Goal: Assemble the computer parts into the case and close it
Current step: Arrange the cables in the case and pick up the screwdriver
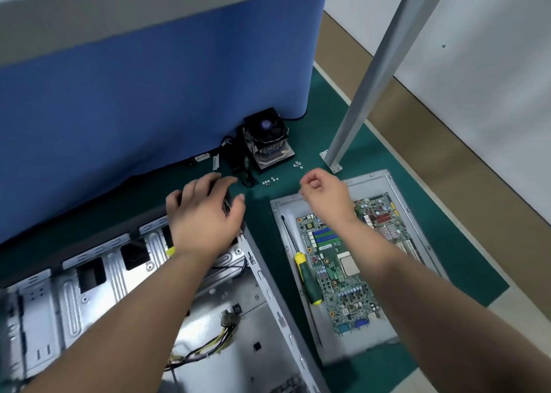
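I see the open grey metal computer case (208, 318) lying on its side across the lower left of the frame, on a green work mat (456, 261). My left hand (205, 213) sits at the case's upper right corner, fingers curled over a black part (228, 206) there; I cannot tell what that part is. My right hand (323, 194) hovers at centre frame above the top edge of a flat grey metal side panel (384, 349), fingers loosely curled in, and I cannot tell whether they pinch anything. On that panel lies the green motherboard (337, 273), with a green-and-yellow-handled screwdriver (307, 276) just beside its left edge. Above the hands, against a blue partition (149, 94), stands a black CPU cooler with fan and metal fins (268, 137). 2 small clusters of silver screws (269, 181) lie on the mat near it. Yellow and black cables (208, 345) trail inside the case.
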`<state>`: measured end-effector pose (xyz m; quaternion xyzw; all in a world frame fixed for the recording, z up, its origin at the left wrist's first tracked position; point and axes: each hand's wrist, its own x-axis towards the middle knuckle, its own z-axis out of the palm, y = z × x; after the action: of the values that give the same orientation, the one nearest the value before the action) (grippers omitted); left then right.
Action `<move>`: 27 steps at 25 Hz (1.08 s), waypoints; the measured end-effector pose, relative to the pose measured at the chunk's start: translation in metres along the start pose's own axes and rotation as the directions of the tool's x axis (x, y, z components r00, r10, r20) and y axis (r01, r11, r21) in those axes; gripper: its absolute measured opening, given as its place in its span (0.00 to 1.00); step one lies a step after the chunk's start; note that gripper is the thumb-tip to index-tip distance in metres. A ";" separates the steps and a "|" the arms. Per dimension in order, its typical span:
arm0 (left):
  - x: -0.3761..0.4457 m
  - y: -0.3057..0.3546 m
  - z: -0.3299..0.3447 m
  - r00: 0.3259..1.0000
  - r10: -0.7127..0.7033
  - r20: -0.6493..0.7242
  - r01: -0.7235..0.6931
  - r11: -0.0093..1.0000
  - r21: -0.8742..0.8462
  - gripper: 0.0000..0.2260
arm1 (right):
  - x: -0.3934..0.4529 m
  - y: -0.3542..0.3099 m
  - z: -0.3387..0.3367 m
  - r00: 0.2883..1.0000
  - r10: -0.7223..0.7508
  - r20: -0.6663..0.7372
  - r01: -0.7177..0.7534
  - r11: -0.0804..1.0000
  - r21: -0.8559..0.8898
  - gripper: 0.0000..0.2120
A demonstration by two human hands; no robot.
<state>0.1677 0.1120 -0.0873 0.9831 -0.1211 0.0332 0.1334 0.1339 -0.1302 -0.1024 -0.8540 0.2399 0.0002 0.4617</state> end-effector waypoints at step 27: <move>-0.167 0.007 -0.087 0.909 -0.103 0.405 0.409 0.410 -0.815 0.03 | -0.186 -0.063 -0.005 0.818 0.079 0.570 -0.356 0.848 0.392 0.08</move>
<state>0.0014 0.1675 -0.0178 0.7669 0.0153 -0.2009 0.6093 -0.0055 -0.0292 -0.0086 -0.6425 0.1933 0.2324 0.7041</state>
